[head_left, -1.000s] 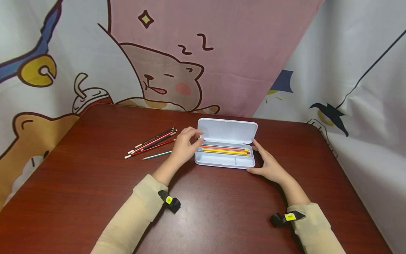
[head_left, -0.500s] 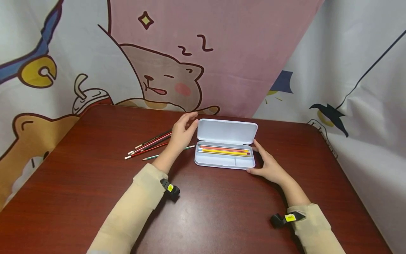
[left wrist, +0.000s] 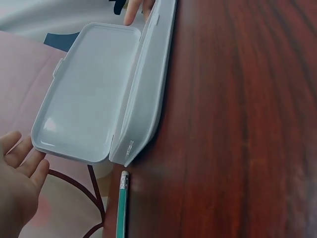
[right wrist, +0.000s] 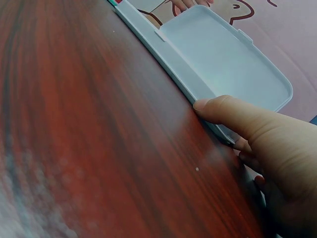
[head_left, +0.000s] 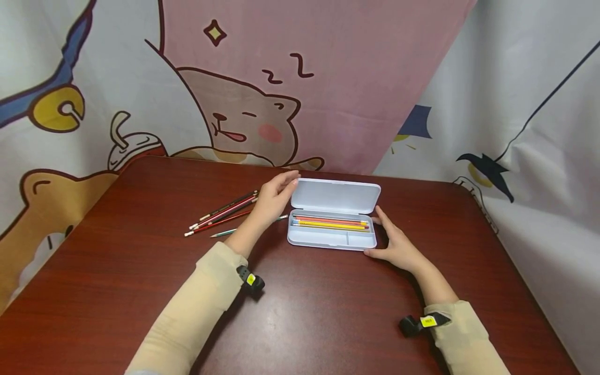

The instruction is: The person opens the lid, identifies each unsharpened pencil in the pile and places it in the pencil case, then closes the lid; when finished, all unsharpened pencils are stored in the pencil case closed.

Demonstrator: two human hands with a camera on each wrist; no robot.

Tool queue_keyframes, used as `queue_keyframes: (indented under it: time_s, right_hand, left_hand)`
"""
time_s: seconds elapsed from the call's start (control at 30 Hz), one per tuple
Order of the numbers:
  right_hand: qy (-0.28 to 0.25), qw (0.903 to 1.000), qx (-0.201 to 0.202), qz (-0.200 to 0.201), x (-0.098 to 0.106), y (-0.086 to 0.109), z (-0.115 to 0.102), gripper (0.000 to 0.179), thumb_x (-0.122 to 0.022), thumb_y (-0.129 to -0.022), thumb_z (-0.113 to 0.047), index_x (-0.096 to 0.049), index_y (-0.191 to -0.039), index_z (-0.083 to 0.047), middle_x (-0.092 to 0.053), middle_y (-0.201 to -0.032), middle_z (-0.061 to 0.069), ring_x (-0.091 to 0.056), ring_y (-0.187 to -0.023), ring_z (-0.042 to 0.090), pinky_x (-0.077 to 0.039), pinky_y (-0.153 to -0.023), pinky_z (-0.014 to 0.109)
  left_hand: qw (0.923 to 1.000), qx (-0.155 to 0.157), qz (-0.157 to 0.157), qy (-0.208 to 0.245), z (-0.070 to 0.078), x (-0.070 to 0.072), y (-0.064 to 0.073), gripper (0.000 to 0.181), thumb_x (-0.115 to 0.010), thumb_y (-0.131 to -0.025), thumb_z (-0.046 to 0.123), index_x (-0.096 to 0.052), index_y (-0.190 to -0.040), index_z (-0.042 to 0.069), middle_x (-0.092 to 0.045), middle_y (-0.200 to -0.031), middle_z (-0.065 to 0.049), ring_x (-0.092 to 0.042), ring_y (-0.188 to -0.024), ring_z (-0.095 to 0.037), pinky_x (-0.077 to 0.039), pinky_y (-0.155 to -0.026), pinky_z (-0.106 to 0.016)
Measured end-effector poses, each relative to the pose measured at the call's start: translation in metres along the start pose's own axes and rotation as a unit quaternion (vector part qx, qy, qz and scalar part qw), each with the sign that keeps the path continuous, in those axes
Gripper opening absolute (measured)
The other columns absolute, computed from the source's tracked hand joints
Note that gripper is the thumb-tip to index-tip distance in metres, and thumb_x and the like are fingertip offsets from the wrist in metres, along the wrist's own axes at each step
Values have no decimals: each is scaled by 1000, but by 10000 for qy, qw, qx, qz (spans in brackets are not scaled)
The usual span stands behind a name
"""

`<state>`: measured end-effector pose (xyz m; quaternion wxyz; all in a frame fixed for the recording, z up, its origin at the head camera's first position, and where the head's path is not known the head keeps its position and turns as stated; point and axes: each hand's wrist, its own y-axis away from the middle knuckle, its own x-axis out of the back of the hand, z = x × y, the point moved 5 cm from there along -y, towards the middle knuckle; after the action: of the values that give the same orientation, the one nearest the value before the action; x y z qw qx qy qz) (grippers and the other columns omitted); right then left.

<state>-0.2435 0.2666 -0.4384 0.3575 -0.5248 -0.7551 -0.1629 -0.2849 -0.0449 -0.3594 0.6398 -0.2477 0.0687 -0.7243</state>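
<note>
A white pencil case [head_left: 323, 241] lies on the table with its lid [head_left: 335, 196] raised at the back. Inside are several pencils [head_left: 330, 223], yellow and orange-red ones among them, along the rear compartment. My left hand [head_left: 272, 200] is at the lid's left edge; in the left wrist view its nearly straight fingers [left wrist: 30, 161] touch the lid's corner. The right hand [head_left: 396, 242] holds the case's right end, thumb [right wrist: 213, 108] at the front corner and fingers round the far side, partly hidden.
Several dark and red pencils [head_left: 225, 211] lie in a loose bunch left of the case. A green pencil [left wrist: 122, 208] lies with its eraser end near the case's left end, partly under the left arm. A printed curtain [head_left: 375, 78] hangs behind the table [head_left: 300, 323].
My left hand has moved from over the case's left end back to the lid's left edge. The lid's top edge stands slightly lower. My right hand has kept its place.
</note>
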Motion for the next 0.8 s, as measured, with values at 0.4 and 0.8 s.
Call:
queue_keyframes:
  time_s: [0.4, 0.8]
  right_hand:
    - [-190, 9998, 16, 45, -1, 0, -3, 118, -86, -72, -19, -1, -154, -13, -41, -142, 22, -30, -134, 35, -18, -106, 56]
    - [128, 9971, 299, 695, 11, 7, -23, 113, -84, -73, -18, -7, -155, -27, -15, -158, 8, -22, -139, 34, -21, -104, 61]
  left_hand:
    - [9890, -793, -832, -931, 9, -2, 19, 38, -58, -96, 19, -57, -129, 0, -57, -128, -11, -50, -121, -18, -38, -101, -35]
    - [9648, -949, -1759, -1707, 9, -6, 45, 51, -59, -96, 27, -48, -139, 2, -46, -142, -10, -41, -131, -19, -34, -105, -35]
